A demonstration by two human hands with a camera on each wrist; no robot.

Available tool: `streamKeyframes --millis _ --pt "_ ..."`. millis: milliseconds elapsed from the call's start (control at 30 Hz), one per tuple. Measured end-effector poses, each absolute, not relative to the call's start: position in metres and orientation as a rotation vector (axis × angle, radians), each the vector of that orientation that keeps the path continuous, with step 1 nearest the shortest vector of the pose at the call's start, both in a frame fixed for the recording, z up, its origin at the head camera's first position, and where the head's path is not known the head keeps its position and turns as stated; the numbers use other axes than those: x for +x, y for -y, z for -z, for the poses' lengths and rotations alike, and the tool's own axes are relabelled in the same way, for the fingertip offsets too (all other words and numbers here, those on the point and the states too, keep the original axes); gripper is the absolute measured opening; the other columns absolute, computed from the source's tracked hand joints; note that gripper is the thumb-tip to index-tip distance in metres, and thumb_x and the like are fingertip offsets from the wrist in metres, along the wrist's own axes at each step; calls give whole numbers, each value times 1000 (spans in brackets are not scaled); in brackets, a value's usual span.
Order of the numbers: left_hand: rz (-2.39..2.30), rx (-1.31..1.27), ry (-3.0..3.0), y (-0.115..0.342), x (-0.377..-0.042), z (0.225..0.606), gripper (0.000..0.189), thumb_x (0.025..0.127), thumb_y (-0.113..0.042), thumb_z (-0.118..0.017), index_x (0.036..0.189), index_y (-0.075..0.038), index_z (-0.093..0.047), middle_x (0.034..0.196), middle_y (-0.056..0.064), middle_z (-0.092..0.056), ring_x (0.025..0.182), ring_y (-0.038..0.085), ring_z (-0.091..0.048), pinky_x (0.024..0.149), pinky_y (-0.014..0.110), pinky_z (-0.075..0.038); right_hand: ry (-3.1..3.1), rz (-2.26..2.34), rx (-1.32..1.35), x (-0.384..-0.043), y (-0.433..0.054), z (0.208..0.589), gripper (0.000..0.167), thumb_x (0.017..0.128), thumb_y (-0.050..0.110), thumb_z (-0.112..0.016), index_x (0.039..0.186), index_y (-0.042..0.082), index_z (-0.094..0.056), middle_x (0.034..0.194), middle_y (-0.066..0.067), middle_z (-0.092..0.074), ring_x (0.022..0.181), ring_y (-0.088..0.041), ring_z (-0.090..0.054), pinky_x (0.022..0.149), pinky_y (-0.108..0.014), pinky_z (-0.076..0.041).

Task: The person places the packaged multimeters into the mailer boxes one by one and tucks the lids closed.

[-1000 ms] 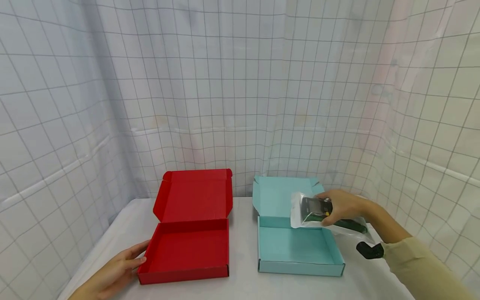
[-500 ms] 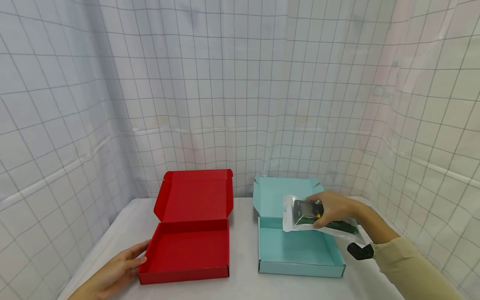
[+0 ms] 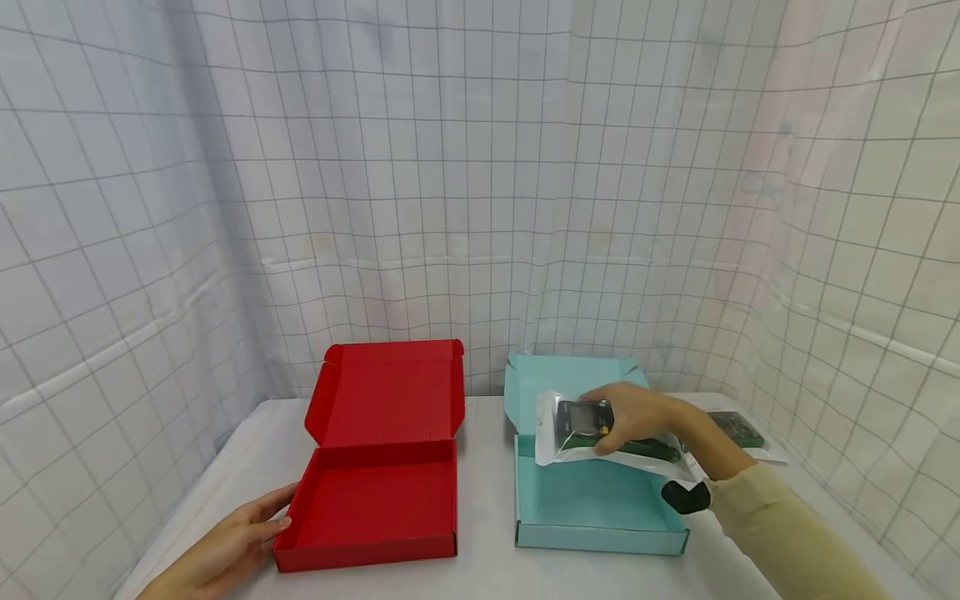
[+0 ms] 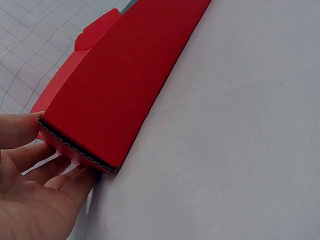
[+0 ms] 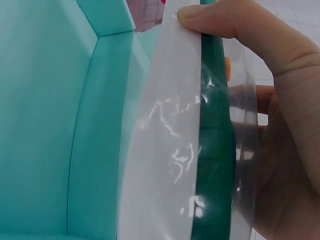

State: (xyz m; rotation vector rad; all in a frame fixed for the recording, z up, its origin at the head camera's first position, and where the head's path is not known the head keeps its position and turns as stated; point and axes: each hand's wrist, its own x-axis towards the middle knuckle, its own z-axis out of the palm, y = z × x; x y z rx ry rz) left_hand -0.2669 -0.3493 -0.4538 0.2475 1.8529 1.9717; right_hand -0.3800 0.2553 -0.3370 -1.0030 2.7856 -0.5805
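Note:
My right hand (image 3: 628,412) grips a green and black handheld device with a screen (image 3: 583,421), sealed in a clear, white-backed bag (image 3: 547,425). It hangs above the back part of a light teal box (image 3: 600,535), whose lid stands raised behind it. In the right wrist view, my thumb (image 5: 215,20) lies over the bag's white back, beside the teal wall (image 5: 100,130). To the left, a red box (image 3: 378,500) stands with its lid raised. My left hand (image 3: 232,537) touches its left side wall, fingers extended; in the left wrist view they rest against its corrugated edge (image 4: 77,147).
On the table at the right, partly behind my forearm, lies another clear bag with a dark green item (image 3: 738,429). A white cloth (image 3: 487,500) covers the table. Gridded white curtains (image 3: 480,183) enclose the back and sides.
My right hand has moved left with the bagged device, farther over the teal box. The bag on the table at right has come into sight. My left hand stays by the red box.

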Motion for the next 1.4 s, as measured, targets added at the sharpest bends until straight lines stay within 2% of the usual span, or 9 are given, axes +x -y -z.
streamKeyframes --millis 233,333,433,600,833,1033,1200,1267,1400 --pt "-1961 280 -1839 350 -269 454 76 112 -14 -43 157 9 14 165 31 -2 127 18 -49 110 46 -45 -2759 571 -1043 -385 -232 335 90 76 47 -85 148 2 -54 139 -7 -60 113 -23 -59 85 -44 -52" --pt "-1964 264 -1840 351 -270 454 77 111 -14 -44 157 9 13 165 31 -5 126 18 -50 110 47 -45 -2738 573 -1068 -388 -221 334 91 76 47 -85 148 2 -53 137 -5 -60 110 -21 -60 83 -42 -52" --pt "-1959 259 -1842 351 -270 454 77 111 -14 -45 157 9 13 165 31 -6 126 18 -50 109 47 -45 -2713 568 -1091 -392 -212 333 89 77 46 -85 148 2 -53 127 0 -63 97 -17 -59 76 -39 -53" --pt "-1964 263 -1835 350 -270 454 77 111 -15 -45 158 9 12 165 30 -5 126 17 -50 110 46 -45 -2681 552 -1133 -396 -194 332 88 76 45 -84 147 2 -54 113 5 -64 86 -15 -58 70 -35 -52" --pt "-1957 238 -1863 349 -268 453 78 111 -15 -46 158 8 12 165 32 4 125 18 -50 109 47 -45 -2648 575 -1184 -399 -164 332 85 76 44 -85 145 3 -57 112 7 -64 88 -14 -59 72 -33 -54" --pt "-1934 307 -1848 352 -270 454 74 113 -14 -41 157 10 14 165 31 3 127 15 -48 110 44 -45 -2666 540 -1183 -399 -138 335 89 75 45 -85 147 3 -55 117 7 -63 95 -12 -57 76 -30 -55" --pt "-1930 350 -1827 356 -273 458 73 113 -13 -40 156 11 13 163 23 -17 127 13 -49 110 44 -45 -2670 510 -1213 -400 -119 336 86 75 48 -83 146 5 -57 112 10 -63 95 -12 -57 74 -28 -55" --pt "-1930 355 -1820 358 -274 458 72 113 -13 -39 156 12 13 162 18 -22 126 13 -50 110 44 -45 -2656 512 -1240 -400 -114 337 84 75 47 -83 144 6 -59 108 12 -63 93 -11 -58 73 -28 -56" --pt "-1935 352 -1809 358 -276 457 72 113 -14 -40 157 11 12 162 17 -24 126 14 -50 110 45 -45 -2627 522 -1285 -400 -104 342 75 75 46 -83 137 8 -64 102 13 -63 90 -11 -60 71 -27 -56"
